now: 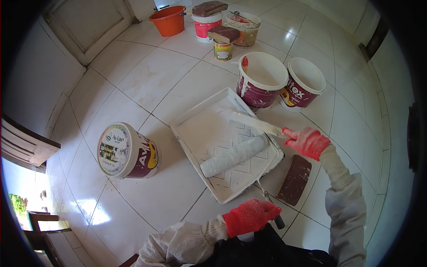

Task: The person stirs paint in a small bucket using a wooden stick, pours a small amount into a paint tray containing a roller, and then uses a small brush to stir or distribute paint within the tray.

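Observation:
My left hand (252, 219), in a red glove, grips the dark handle (278, 221) of a paint roller (233, 155) whose white sleeve lies in the white paint tray (191, 127). My right hand (304, 141), also red-gloved, is closed on a pale, paint-coated stick (255, 122), which reaches over the tray toward its upper part and looks slightly blurred. A maroon brick-like block (294, 180) lies on the tiles right of the tray.
A lidded maroon tub (143, 151) stands left. Two open buckets (257, 93) (297, 100) are behind the tray. Farther back are an orange bucket (165, 24), pink bucket (207, 29), murky bucket (249, 38) and yellow can (223, 52). Wooden furniture (42, 216) edges the lower left; walls flank the tiled floor.

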Demonstrator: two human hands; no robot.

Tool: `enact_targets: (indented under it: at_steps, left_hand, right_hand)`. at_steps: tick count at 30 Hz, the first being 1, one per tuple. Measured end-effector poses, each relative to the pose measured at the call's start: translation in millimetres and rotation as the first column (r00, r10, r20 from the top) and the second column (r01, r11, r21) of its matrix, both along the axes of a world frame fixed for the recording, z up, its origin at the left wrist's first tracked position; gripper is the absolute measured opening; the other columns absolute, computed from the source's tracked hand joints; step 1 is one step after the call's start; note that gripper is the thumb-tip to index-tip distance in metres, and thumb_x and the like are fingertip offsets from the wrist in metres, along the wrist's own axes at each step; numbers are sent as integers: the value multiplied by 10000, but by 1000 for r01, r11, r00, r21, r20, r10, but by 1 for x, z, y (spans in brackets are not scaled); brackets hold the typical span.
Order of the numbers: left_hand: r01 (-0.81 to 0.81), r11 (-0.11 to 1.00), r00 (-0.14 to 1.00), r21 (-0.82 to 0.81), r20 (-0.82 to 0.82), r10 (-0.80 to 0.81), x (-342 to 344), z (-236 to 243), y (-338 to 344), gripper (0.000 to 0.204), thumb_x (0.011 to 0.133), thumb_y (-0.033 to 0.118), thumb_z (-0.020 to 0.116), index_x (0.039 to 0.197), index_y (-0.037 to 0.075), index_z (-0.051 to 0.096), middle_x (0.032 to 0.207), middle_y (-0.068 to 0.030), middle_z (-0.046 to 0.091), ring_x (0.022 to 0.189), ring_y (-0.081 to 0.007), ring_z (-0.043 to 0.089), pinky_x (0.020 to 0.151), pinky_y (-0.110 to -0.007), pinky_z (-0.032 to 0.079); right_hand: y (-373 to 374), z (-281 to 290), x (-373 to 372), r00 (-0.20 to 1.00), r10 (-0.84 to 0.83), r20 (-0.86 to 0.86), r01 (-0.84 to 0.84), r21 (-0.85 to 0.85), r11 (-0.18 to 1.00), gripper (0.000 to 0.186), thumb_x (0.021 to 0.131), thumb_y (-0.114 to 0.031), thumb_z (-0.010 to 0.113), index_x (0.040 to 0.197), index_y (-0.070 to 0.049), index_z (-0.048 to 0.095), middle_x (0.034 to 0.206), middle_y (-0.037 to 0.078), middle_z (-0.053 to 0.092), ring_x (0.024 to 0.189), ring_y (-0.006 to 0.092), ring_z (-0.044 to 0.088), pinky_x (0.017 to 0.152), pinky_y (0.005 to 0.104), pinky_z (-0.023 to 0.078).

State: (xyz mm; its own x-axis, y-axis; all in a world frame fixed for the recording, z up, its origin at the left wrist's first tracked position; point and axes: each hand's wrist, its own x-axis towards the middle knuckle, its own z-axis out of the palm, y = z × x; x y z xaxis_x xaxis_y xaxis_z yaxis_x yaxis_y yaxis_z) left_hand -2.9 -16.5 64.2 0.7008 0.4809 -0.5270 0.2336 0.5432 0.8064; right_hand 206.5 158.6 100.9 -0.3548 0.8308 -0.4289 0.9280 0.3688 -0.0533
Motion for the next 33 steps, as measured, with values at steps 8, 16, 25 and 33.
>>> enact_targets:
  at_steps: [8, 16, 25, 33]
  left_hand:
    - [16, 999, 997, -45, -72, -20, -5, 9, 8, 410, 916, 433, 523, 1037, 59, 640, 781, -3, 613, 590, -85, 548, 581, -232, 478]
    - [-46, 999, 996, 11, -79, 47, -11, 4, 19, 425, 924, 441, 499, 1014, 51, 642, 817, -29, 641, 616, -101, 568, 602, -253, 498]
    - [-175, 979, 979, -105, -127, 161, -27, 15, 30, 364, 926, 380, 523, 1076, 71, 644, 881, -18, 660, 635, -96, 588, 596, -249, 512]
    - [-673, 711, 708, 202, -99, 699, -72, 37, 67, 290, 943, 206, 497, 1149, 25, 594, 959, -78, 658, 651, -117, 607, 534, -230, 492]
  right_hand:
    - [25, -44, 70, 926, 357, 121, -376, 232, 897, 358, 895, -360, 506, 1225, -223, 527, 822, 137, 644, 764, 310, 622, 699, 422, 491]
    - [97, -10, 0, 826, -126, -550, 181, 47, 982, 268, 901, -266, 543, 1143, -158, 583, 1020, 30, 575, 759, 119, 576, 653, 233, 504]
    - [143, -47, -24, 958, 52, -281, 70, 405, 912, 398, 743, -205, 738, 1022, 26, 571, 914, 160, 621, 809, 261, 642, 734, 325, 548]
    - [103, -1, -28, 393, -290, -873, 424, -107, 899, 421, 793, -95, 635, 1171, 28, 497, 981, 182, 597, 751, 298, 657, 588, 360, 592]
